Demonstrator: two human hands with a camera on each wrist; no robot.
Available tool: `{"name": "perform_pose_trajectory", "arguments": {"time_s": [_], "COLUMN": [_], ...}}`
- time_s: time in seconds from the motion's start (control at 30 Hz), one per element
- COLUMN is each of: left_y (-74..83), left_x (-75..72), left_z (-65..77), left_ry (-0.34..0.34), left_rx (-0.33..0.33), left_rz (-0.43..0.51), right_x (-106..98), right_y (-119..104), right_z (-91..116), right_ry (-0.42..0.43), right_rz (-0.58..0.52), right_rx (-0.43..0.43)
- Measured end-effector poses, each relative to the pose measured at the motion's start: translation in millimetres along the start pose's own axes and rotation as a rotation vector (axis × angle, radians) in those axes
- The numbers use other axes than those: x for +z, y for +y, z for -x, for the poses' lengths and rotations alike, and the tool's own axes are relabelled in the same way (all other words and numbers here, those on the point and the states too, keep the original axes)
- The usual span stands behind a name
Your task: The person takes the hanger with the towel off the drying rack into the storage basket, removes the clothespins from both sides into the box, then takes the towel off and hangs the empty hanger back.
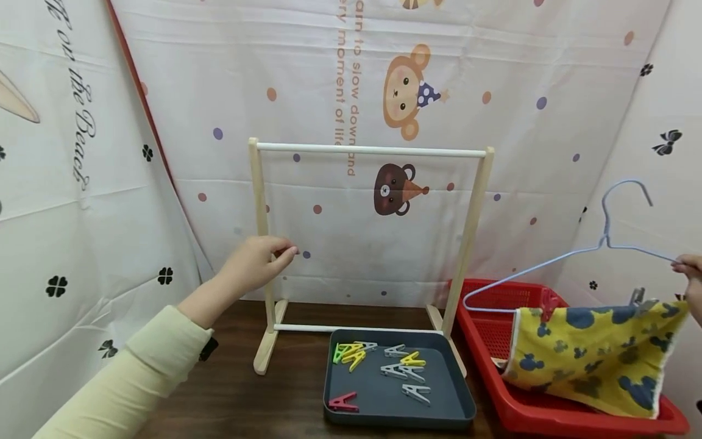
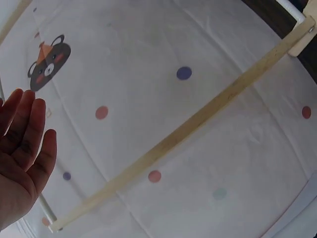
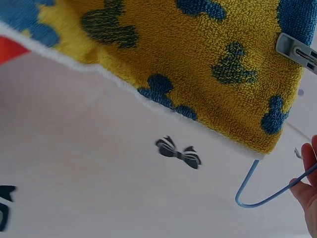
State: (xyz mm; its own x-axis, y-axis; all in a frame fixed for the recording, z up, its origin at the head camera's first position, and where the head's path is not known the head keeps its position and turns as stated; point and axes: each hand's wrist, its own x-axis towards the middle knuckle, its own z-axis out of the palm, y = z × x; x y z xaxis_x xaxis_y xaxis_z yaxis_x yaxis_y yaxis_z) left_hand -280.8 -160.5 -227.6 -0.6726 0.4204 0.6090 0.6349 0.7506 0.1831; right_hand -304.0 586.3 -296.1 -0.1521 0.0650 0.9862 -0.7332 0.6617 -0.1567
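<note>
My right hand (image 1: 692, 277) pinches the right arm of a light blue clothes hanger (image 1: 559, 259), as the right wrist view also shows with the fingers (image 3: 308, 191) on the wire. From its lower bar hangs a yellow towel (image 1: 592, 353) with blue mouse-head prints. A red clothespin (image 1: 548, 303) and a grey clothespin (image 3: 299, 52) clip the towel to the bar. My left hand (image 1: 258, 261) hovers by the left post of a wooden rack (image 1: 373, 150), with nothing in it. Its fingers look relaxed in the left wrist view.
On the brown table (image 1: 230, 396) a dark grey tray (image 1: 378, 421) holds several yellow, green, white and red clothespins. A red basket (image 1: 493, 378) stands right of it, under the towel. Printed white cloth (image 1: 181, 152) surrounds the table on the sides and back.
</note>
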Motion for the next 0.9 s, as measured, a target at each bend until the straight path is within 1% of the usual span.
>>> {"name": "perform_pose_trajectory", "arguments": {"time_s": [0.07,0.1,0.17,0.23,0.27,0.3,0.33,0.37,0.4,0.47,0.53,0.57,0.63,0.7,0.77,0.83,0.9], "left_y": [1.0,1.3,1.7,2.0,2.5,2.8,3.2,3.5,3.5,4.1,4.2,4.1,4.7,6.1,9.8,15.1,21.2], "left_x": [3.9,5.8,9.8,13.7,15.5,17.3,19.1,20.9,22.6,25.6,28.8,30.5,34.1,38.7,43.7,49.1,53.7], "left_z": [0.4,0.6,0.9,1.3,1.6,2.0,2.5,3.0,3.6,5.0,6.1,6.4,6.6,6.2,5.5,5.3,4.9], "left_ry": [-0.013,-0.021,-0.033,-0.041,-0.044,-0.048,-0.053,-0.061,-0.069,-0.080,-0.086,-0.088,-0.093,-0.106,-0.126,-0.134,-0.137], "left_rx": [-0.002,-0.002,0.004,0.009,0.009,0.012,0.012,0.013,0.011,0.013,0.017,0.018,0.022,0.024,0.028,0.041,0.058], "left_rz": [0.004,0.006,0.009,0.013,0.019,0.024,0.030,0.036,0.041,0.053,0.058,0.060,0.066,0.071,0.074,0.075,0.075], "right_x": [-3,-7,-18,-28,-33,-40,-43,-45,-45,-39,-26,-20,-8,-2,-1,-2,-4], "right_y": [-2,3,26,41,50,65,74,76,73,49,2,-22,-67,-97,-108,-112,-111], "right_z": [8,13,28,42,48,57,64,69,72,71,63,57,48,44,49,55,64], "right_ry": [-0.005,-0.011,-0.004,-0.016,-0.024,-0.026,-0.022,-0.026,-0.025,-0.027,-0.061,-0.089,-0.146,-0.210,-0.239,-0.261,-0.247], "right_rz": [0.091,0.130,0.200,0.297,0.320,0.328,0.314,0.312,0.307,0.256,0.281,0.309,0.349,0.437,0.484,0.521,0.518], "right_rx": [0.003,0.007,0.003,0.063,0.075,0.059,0.065,0.059,0.062,0.065,0.106,0.106,0.141,0.186,0.219,0.248,0.232]}}
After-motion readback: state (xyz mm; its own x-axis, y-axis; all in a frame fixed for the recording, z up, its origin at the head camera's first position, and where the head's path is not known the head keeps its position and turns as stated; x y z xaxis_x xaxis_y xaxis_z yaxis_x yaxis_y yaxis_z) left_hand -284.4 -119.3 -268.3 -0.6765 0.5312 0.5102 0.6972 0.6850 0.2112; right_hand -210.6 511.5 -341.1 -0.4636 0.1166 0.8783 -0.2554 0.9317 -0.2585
